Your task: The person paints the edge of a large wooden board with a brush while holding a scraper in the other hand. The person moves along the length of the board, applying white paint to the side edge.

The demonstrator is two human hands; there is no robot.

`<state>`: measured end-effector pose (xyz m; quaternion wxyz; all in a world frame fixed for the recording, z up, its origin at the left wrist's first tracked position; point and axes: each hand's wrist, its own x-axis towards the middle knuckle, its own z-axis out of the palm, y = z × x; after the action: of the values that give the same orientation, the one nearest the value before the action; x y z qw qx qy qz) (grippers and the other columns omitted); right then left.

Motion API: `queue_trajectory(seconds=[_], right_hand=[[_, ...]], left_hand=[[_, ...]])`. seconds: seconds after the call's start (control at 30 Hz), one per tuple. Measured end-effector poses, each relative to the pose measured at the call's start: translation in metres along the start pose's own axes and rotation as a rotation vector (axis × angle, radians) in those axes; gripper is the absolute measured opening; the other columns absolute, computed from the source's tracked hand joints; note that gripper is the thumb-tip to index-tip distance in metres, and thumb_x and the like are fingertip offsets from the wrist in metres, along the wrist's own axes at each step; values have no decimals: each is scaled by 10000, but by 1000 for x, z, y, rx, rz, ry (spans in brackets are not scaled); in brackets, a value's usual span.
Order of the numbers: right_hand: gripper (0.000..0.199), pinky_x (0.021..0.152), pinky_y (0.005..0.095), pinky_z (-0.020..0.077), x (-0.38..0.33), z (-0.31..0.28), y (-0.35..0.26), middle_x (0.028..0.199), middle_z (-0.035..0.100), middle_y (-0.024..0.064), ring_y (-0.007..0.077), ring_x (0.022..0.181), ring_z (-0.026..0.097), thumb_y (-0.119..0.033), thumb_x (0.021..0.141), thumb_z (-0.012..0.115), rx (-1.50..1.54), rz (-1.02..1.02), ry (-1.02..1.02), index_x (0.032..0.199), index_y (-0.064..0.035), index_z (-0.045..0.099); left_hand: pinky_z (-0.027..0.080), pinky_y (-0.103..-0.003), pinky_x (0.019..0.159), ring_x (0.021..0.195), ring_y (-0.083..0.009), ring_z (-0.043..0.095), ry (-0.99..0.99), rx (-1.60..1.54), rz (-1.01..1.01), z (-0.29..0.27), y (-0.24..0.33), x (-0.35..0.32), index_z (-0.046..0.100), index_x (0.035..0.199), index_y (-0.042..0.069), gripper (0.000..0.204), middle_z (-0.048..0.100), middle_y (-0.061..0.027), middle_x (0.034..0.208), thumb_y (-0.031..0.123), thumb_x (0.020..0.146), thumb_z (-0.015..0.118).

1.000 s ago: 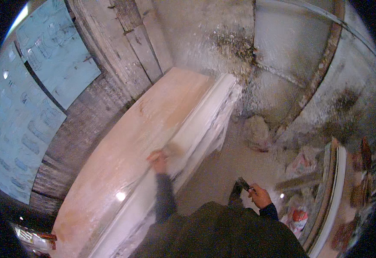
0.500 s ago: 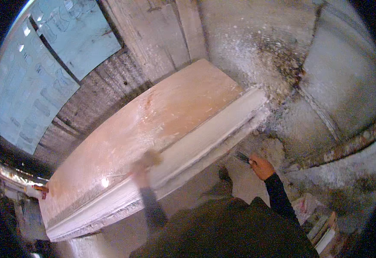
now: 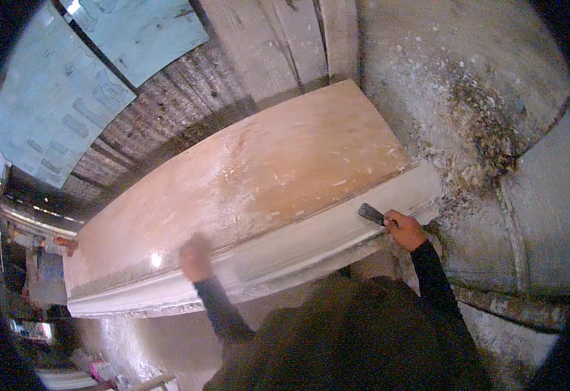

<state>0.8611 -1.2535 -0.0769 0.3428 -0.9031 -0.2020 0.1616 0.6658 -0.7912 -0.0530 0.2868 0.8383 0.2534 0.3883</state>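
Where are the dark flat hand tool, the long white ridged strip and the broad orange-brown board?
Dark flat hand tool [image 3: 372, 214], head view: middle of its exposed part.
Long white ridged strip [image 3: 304, 232], head view: its face, near mid-length.
Broad orange-brown board [image 3: 275, 163], head view: its flat surface.

Right of centre, the right hand gripped a short dark tool over a long white moulding. Left of centre, the left hand was blurred near the moulding's upper edge. A brownish board spanned the middle, pale blue panels the upper left, a splattered wall the upper right.
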Motion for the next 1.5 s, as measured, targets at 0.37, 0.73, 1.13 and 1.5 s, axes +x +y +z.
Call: queue_trajectory(seconds=[0.37,0.73,1.13,1.5], right_hand=[[187,625,459,438,107,26,-92,759,586,163,345,730,564,-262,774,480,-502,-305,-224,860,-111,550],[214,660,469,428,107,67,-104,809,576,170,353,757,554,-275,797,455,-338,-494,-270,916,-110,523],[254,670,468,437,116,114,-135,790,585,180,358,747,562,-296,803,461,-417,-578,-321,973,-127,545],[240,650,383,446,105,73,-148,782,584,155,302,739,580,-260,802,494,32,-568,-219,968,-92,535]], left_hand=[[428,-247,662,744,-136,492,553,-1152,-436,-94,26,-161,520,825,18,121,527,-46,815,-33,721,557],[413,-219,601,687,-109,483,634,-170,-631,-85,95,-248,523,851,31,119,519,-31,813,31,747,579],[439,-279,649,760,-160,505,752,-290,-630,-96,98,-295,520,866,11,156,520,-66,854,-6,716,557],[388,-421,844,813,-217,525,547,-974,-594,-49,53,-281,518,920,8,155,524,-108,925,90,819,434]])
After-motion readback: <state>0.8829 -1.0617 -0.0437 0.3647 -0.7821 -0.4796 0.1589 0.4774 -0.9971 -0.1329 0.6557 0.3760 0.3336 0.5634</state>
